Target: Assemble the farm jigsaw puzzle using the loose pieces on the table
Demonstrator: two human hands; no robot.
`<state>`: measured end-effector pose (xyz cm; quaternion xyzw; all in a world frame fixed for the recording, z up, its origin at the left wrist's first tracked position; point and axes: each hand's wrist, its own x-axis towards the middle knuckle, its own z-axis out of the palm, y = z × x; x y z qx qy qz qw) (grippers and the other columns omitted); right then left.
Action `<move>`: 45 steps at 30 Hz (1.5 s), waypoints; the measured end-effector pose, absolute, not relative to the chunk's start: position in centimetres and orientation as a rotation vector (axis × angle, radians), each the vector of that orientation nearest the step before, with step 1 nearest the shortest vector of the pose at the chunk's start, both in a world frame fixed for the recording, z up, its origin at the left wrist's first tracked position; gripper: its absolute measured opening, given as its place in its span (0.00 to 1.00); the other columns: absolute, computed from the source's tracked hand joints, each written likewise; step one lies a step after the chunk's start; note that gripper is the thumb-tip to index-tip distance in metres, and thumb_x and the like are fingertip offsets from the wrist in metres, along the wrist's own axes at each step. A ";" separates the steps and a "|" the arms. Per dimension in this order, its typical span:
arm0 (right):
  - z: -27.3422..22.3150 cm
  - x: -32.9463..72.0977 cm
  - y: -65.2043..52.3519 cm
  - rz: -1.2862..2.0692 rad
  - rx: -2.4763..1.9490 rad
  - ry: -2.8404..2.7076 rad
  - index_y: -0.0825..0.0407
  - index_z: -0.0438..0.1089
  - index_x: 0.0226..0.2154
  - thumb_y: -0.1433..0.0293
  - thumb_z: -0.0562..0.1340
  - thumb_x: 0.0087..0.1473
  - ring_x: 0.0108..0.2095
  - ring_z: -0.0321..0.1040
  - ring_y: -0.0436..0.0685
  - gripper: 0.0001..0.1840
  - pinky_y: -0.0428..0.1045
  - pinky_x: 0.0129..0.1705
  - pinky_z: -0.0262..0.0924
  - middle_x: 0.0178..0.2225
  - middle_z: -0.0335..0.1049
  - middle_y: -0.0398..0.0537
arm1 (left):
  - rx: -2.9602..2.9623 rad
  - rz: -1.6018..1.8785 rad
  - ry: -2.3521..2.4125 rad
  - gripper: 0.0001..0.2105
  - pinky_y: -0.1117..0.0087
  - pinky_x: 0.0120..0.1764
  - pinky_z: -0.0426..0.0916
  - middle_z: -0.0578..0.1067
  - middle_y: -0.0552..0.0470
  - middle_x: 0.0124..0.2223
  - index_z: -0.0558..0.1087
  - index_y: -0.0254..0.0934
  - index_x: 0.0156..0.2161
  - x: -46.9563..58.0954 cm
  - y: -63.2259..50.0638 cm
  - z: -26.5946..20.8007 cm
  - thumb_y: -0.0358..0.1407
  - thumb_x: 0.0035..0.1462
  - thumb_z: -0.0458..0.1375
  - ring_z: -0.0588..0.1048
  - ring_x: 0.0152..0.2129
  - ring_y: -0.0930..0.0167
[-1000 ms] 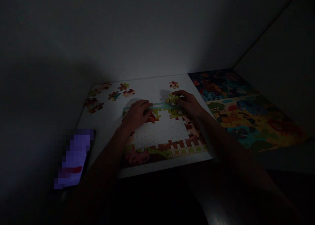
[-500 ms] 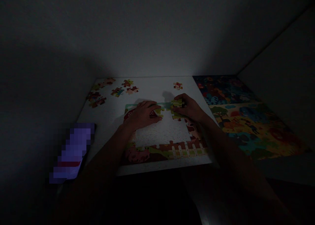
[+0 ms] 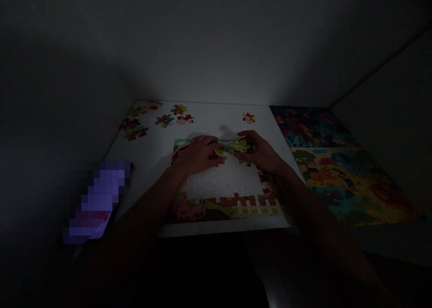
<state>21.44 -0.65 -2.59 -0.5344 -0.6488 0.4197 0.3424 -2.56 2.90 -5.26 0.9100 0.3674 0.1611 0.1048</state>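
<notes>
A partly joined jigsaw puzzle (image 3: 216, 203) lies on the white table, its border put together around a bare middle. My left hand (image 3: 199, 154) rests over the upper left part, beside the red barn. Its thumb and fingers are apart, touching green pieces at the top edge. My right hand (image 3: 261, 153) pinches a green puzzle piece (image 3: 238, 146) between thumb and fingers at the top edge's gap, close to my left fingertips. Dim light hides whether that piece is seated. Beneath my right hand, some border pieces are partly covered.
Loose puzzle pieces (image 3: 135, 130) lie at the table's far left, and one single piece (image 3: 249, 118) at the back. A lit phone (image 3: 104, 195) lies on the left. Two finished pictures, one dark (image 3: 303, 123) and one yellow (image 3: 337, 173), lie on the right. Walls stand behind.
My right hand has brought the green piece left and slightly down, into the gap near my left fingers. My left hand stays on the puzzle. The whole view has shifted slightly.
</notes>
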 end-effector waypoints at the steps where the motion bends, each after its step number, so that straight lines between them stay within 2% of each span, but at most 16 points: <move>1: -2.5 21.3 -0.7 1.117 -1.404 -1.697 0.48 0.62 0.52 0.56 0.71 0.43 0.25 0.66 0.51 0.36 0.47 0.21 0.63 0.36 0.70 0.45 | 2.682 0.470 1.087 0.20 0.57 0.57 0.59 0.70 0.47 0.58 0.72 0.43 0.55 -2.6 2.9 -5.3 0.47 0.60 0.59 0.66 0.56 0.61; 3: -2.3 21.3 -0.9 1.138 -1.435 -1.733 0.48 0.63 0.54 0.56 0.70 0.45 0.23 0.66 0.51 0.35 0.47 0.19 0.63 0.36 0.72 0.45 | 2.678 0.460 1.092 0.21 0.57 0.57 0.59 0.70 0.46 0.58 0.71 0.42 0.55 -2.6 2.9 -5.2 0.47 0.60 0.60 0.66 0.56 0.61; 6: -2.2 21.5 -0.9 1.118 -1.461 -1.804 0.50 0.66 0.55 0.53 0.66 0.50 0.27 0.69 0.53 0.33 0.49 0.22 0.66 0.39 0.73 0.49 | 2.682 0.459 1.083 0.21 0.57 0.57 0.59 0.69 0.46 0.58 0.71 0.41 0.55 -2.6 2.9 -5.2 0.47 0.60 0.60 0.66 0.55 0.61; 9: -2.4 21.6 -0.9 0.984 -1.404 -1.834 0.50 0.67 0.55 0.49 0.64 0.52 0.37 0.72 0.59 0.33 0.53 0.34 0.70 0.48 0.73 0.52 | 2.689 0.470 1.072 0.21 0.57 0.57 0.60 0.69 0.46 0.58 0.71 0.41 0.55 -2.6 2.9 -5.2 0.47 0.60 0.59 0.66 0.55 0.61; 12: -2.6 21.7 -0.5 0.884 -1.329 -1.721 0.49 0.69 0.52 0.42 0.57 0.55 0.42 0.71 0.60 0.34 0.55 0.42 0.68 0.46 0.74 0.52 | 2.690 0.472 1.072 0.19 0.57 0.57 0.60 0.70 0.46 0.58 0.72 0.41 0.54 -2.5 2.8 -5.2 0.46 0.61 0.59 0.67 0.55 0.61; 14: -2.7 22.0 0.1 0.935 -1.311 -1.579 0.48 0.69 0.51 0.39 0.47 0.58 0.38 0.71 0.58 0.37 0.53 0.38 0.67 0.42 0.76 0.52 | 2.684 0.467 1.073 0.18 0.57 0.57 0.60 0.70 0.47 0.57 0.72 0.41 0.54 -2.5 2.8 -5.1 0.45 0.61 0.58 0.67 0.55 0.61; 16: -2.7 22.6 0.8 1.018 -1.300 -1.475 0.47 0.68 0.51 0.37 0.39 0.57 0.35 0.72 0.57 0.42 0.52 0.33 0.66 0.42 0.76 0.52 | 2.672 0.464 1.081 0.17 0.57 0.57 0.60 0.71 0.47 0.57 0.72 0.41 0.53 -2.5 2.8 -5.0 0.44 0.62 0.58 0.67 0.55 0.62; 18: -2.6 23.1 1.3 1.080 -1.286 -1.448 0.45 0.67 0.52 0.35 0.36 0.55 0.34 0.72 0.57 0.44 0.51 0.31 0.65 0.45 0.76 0.52 | 2.661 0.464 1.087 0.16 0.57 0.57 0.59 0.71 0.47 0.57 0.73 0.41 0.53 -2.4 2.8 -5.0 0.43 0.62 0.58 0.67 0.55 0.61; 20: -2.6 23.4 1.4 1.108 -1.274 -1.460 0.44 0.66 0.53 0.35 0.39 0.55 0.36 0.72 0.57 0.43 0.51 0.31 0.66 0.47 0.75 0.51 | 2.651 0.478 1.085 0.16 0.57 0.57 0.60 0.71 0.47 0.57 0.73 0.41 0.53 -2.4 2.8 -5.0 0.43 0.62 0.58 0.67 0.55 0.62; 23: -2.6 22.8 0.7 1.102 -1.293 -1.505 0.44 0.65 0.55 0.39 0.53 0.55 0.38 0.72 0.57 0.36 0.52 0.35 0.67 0.47 0.74 0.51 | 2.609 0.548 1.100 0.18 0.58 0.58 0.60 0.72 0.47 0.56 0.71 0.40 0.55 -2.3 2.7 -4.9 0.44 0.62 0.58 0.68 0.54 0.62; 25: -2.7 21.9 0.0 1.094 -1.303 -1.566 0.46 0.65 0.56 0.44 0.64 0.50 0.41 0.72 0.59 0.37 0.53 0.40 0.68 0.47 0.74 0.51 | 2.562 0.600 1.115 0.23 0.58 0.58 0.60 0.72 0.46 0.57 0.68 0.40 0.58 -2.2 2.6 -4.6 0.46 0.61 0.59 0.68 0.55 0.62; 27: -2.8 21.0 -0.6 1.115 -1.291 -1.633 0.49 0.64 0.57 0.48 0.69 0.45 0.45 0.71 0.61 0.41 0.55 0.44 0.68 0.47 0.73 0.51 | 2.525 0.630 1.104 0.27 0.57 0.57 0.61 0.72 0.45 0.57 0.67 0.40 0.59 -2.1 2.6 -4.3 0.49 0.59 0.60 0.68 0.55 0.61; 29: -2.9 20.4 -0.9 1.133 -1.258 -1.683 0.49 0.64 0.57 0.50 0.71 0.43 0.47 0.70 0.63 0.42 0.57 0.48 0.67 0.47 0.73 0.51 | 2.508 0.641 1.075 0.28 0.57 0.56 0.62 0.73 0.45 0.56 0.68 0.39 0.58 -2.0 2.6 -4.1 0.51 0.56 0.62 0.69 0.54 0.60; 33: -3.0 20.3 -0.7 1.133 -1.233 -1.771 0.49 0.66 0.55 0.50 0.72 0.41 0.50 0.69 0.64 0.42 0.59 0.53 0.65 0.49 0.73 0.52 | 2.488 0.617 1.083 0.24 0.57 0.54 0.64 0.75 0.46 0.52 0.71 0.39 0.53 -2.0 2.5 -3.9 0.51 0.56 0.62 0.72 0.51 0.61; 41: -2.7 20.4 -0.9 1.172 -1.253 -1.804 0.47 0.65 0.56 0.55 0.73 0.41 0.51 0.69 0.64 0.40 0.60 0.55 0.63 0.51 0.72 0.52 | 2.471 0.576 1.078 0.25 0.57 0.53 0.66 0.75 0.45 0.53 0.69 0.40 0.56 -2.0 2.2 -3.9 0.50 0.57 0.60 0.72 0.51 0.60; 45: -2.6 20.7 -1.0 1.180 -1.295 -1.812 0.48 0.66 0.53 0.57 0.72 0.42 0.49 0.70 0.62 0.36 0.59 0.54 0.63 0.49 0.73 0.51 | 2.475 0.567 1.115 0.24 0.57 0.53 0.65 0.75 0.46 0.52 0.70 0.40 0.54 -2.0 2.2 -3.9 0.51 0.56 0.60 0.72 0.50 0.60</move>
